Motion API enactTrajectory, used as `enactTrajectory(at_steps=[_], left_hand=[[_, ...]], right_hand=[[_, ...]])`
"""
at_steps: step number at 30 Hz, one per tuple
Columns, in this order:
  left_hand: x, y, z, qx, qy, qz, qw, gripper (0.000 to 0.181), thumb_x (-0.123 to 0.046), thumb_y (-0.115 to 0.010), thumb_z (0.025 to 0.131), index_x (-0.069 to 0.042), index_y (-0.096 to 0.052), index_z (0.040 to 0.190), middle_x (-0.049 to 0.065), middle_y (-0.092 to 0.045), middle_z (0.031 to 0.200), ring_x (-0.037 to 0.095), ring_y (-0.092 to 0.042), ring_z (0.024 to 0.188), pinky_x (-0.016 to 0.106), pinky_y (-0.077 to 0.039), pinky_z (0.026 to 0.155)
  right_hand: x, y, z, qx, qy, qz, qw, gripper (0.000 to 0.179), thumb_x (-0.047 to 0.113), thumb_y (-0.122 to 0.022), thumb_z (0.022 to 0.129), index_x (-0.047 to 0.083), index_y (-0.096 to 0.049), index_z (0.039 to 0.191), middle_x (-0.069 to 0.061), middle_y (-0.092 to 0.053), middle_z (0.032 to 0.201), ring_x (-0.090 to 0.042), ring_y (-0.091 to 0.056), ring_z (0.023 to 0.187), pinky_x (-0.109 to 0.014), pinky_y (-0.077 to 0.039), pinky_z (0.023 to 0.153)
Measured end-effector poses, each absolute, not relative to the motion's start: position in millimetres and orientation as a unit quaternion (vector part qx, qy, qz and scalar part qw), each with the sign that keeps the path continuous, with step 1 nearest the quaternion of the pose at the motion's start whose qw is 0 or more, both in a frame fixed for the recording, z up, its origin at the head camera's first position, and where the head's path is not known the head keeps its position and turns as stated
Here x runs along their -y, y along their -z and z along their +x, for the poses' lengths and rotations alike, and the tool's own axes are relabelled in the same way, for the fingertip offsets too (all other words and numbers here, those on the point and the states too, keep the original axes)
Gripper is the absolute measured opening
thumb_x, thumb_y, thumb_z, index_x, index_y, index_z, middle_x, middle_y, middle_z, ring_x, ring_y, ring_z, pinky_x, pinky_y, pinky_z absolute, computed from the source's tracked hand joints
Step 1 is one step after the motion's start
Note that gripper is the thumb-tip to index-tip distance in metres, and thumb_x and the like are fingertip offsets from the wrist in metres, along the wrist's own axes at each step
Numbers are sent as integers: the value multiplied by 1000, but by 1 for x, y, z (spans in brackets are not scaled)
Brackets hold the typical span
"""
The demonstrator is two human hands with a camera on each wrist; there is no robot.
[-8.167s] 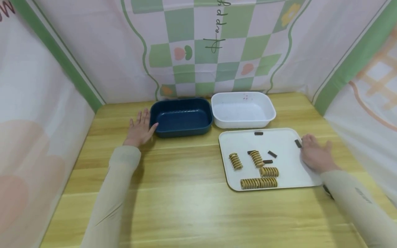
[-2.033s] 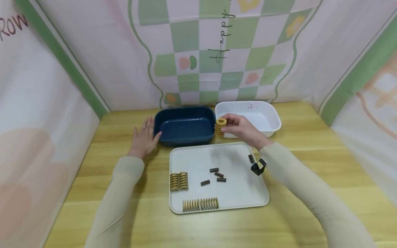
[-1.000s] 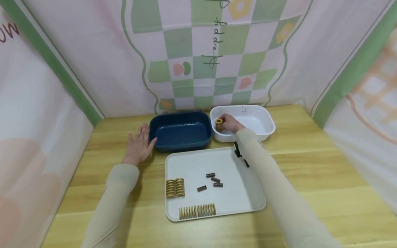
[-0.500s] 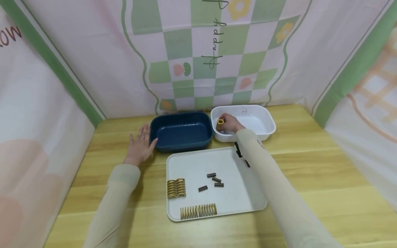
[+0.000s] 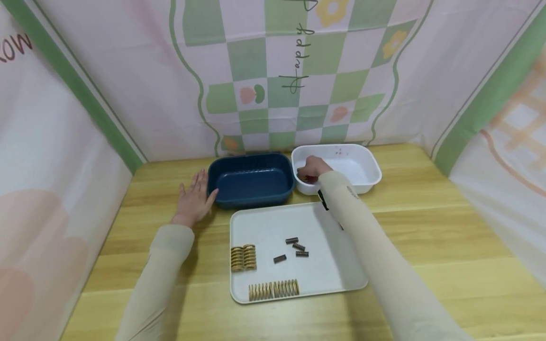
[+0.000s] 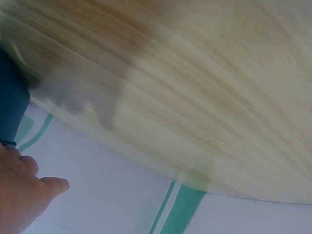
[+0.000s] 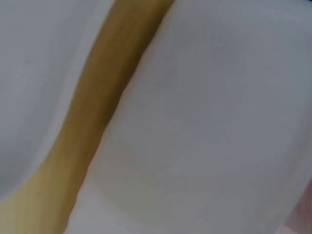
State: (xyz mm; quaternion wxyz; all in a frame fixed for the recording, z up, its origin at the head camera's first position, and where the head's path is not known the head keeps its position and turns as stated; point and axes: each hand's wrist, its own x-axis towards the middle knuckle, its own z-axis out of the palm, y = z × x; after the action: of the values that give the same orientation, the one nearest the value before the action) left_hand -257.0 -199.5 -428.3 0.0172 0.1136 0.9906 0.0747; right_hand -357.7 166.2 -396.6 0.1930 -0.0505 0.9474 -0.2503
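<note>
My right hand (image 5: pixel 314 166) reaches into the left end of the white bin (image 5: pixel 358 185), fingers curled down around a thick gold coil spring that they now almost wholly cover. My left hand (image 5: pixel 192 199) lies with straight, spread fingers against the left side of the dark blue bin (image 5: pixel 251 202); the left wrist view shows part of this hand (image 6: pixel 24 190) beside the bin's corner (image 6: pixel 12 97). On the white tray (image 5: pixel 273 220), two gold springs (image 5: pixel 243 258) lie side by side at the left edge. Two more gold springs (image 5: pixel 274 290) line the front edge, end to end.
Several small dark springs (image 5: pixel 298 247) lie mid-tray, and another dark piece (image 5: pixel 341 226) shows beside the right sleeve (image 5: pixel 362 222). Both bins stand behind the tray on the wooden table (image 5: pixel 435 218), against a patterned cloth (image 5: pixel 281 94). The right wrist view shows mostly the white bin's wall (image 7: pixel 209 97).
The tray has shifted left since the oldest frame. My right hand has carried the gold spring into the white bin and lowered it there. My left hand stays at the blue bin.
</note>
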Motion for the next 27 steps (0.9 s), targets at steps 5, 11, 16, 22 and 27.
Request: enactTrajectory(at_steps=[5,11,16,22,27], left_hand=[[199,428,-257,-990,-76,113,24,70,-48,-18,103,0,-1,152,14,2,159,32,-3,145,62,-4,110],[200,428,-257,-990,-81,112,24,70,-47,-18,103,0,-1,152,15,2,159,31,-2,145,62,-3,110],[202,428,-260,-990,-78,113,19,70,-47,-19,103,1,-2,152,16,-1,159,32,-4,145,62,-5,110],[200,426,-264,-990,-74,118,17,70,-48,-19,103,0,-3,152,15,1,159,31,-2,145,61,-3,111],[202,426,-262,-991,-73,115,21,70,-46,-21,103,2,-4,151,16,0,159,31,-2,145,61,-4,110]], right_hand=[[-165,403,-355,-966,202,-54,149,25,17,-59,77,9,-47,56,-2,-47,50,-20,-50,52,-31,-42,59],[-163,397,-351,-970,200,-48,129,33,24,-65,82,10,-44,61,0,-42,51,-17,-43,50,-30,-38,54],[-157,376,-333,-976,191,-83,56,27,25,-66,87,2,-58,77,-7,-55,68,-22,-50,63,-36,-42,58],[-142,350,-273,-935,236,-266,11,21,13,-69,86,-4,-67,98,-14,-67,90,-26,-63,83,-39,-51,75],[-126,351,-200,-873,172,-452,61,20,15,-74,82,3,-68,97,-4,-66,90,-15,-61,80,-29,-52,71]])
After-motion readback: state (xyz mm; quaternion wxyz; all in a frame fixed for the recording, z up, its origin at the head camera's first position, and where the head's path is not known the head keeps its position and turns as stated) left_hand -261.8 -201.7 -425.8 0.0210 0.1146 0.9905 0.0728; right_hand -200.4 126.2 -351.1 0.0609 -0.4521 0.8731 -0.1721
